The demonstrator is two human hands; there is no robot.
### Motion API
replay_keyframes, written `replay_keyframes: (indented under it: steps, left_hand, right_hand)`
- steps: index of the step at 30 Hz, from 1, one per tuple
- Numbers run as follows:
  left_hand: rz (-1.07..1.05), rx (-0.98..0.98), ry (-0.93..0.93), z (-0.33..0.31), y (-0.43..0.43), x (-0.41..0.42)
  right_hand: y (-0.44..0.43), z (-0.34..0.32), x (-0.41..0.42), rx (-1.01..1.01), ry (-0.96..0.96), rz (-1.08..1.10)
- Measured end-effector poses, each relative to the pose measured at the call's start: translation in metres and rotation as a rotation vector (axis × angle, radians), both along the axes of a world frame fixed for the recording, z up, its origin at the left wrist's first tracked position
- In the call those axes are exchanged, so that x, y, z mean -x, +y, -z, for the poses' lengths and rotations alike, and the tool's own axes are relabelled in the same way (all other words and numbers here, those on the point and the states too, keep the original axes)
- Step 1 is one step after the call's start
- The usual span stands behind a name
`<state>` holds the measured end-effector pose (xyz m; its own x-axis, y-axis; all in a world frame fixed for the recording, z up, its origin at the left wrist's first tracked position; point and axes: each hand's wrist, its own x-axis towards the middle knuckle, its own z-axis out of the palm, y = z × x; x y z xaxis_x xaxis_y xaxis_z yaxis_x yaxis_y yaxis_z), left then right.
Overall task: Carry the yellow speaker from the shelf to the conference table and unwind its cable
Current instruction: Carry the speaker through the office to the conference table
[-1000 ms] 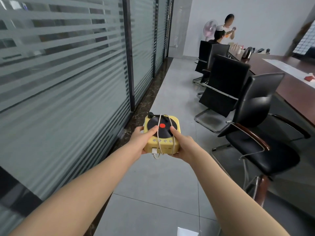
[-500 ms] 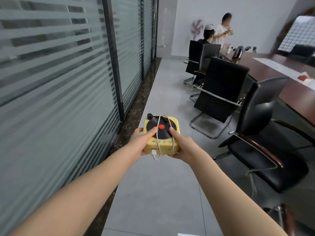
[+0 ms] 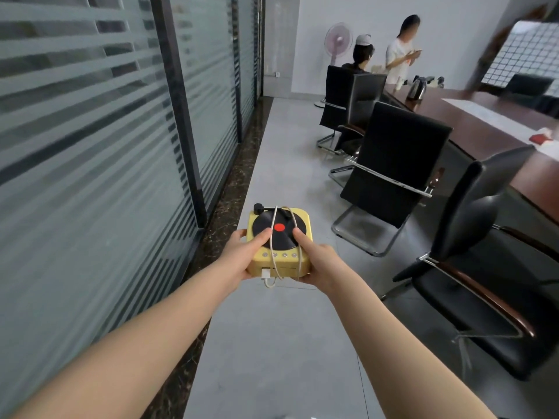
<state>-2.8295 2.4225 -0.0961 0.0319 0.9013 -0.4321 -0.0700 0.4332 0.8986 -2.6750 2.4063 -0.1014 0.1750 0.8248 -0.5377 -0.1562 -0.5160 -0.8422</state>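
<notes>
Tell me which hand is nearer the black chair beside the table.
Right. The right hand grips the yellow speaker on the black chair side; the left hand grips its far side.

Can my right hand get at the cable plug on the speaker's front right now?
Probably not yet: the right hand is gripping the yellow speaker with the left hand; the white plug itself is uncovered.

The brown conference table (image 3: 472, 128) stood at the right. A steel kettle (image 3: 416, 88) sat at its far end. A white paper strip (image 3: 496, 116) lay nearer than the kettle, and a small red item (image 3: 540, 137) nearer still.
</notes>
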Motion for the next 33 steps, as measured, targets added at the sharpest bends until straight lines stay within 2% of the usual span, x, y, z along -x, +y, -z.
replay_keyframes:
  steps: [16,26,33]
  left_hand:
    - [-0.053,-0.034,-0.051,-0.004,0.245,-0.075]
    - [-0.06,0.001,-0.041,0.003,0.371,-0.089]
    - [-0.011,-0.025,-0.026,-0.007,0.497,-0.093]
  right_hand:
    - [0.253,-0.012,-0.077,-0.033,0.019,-0.061]
    - [0.377,-0.007,-0.088,0.015,0.064,-0.059]
    - [0.494,-0.016,-0.092,-0.015,0.085,-0.032]
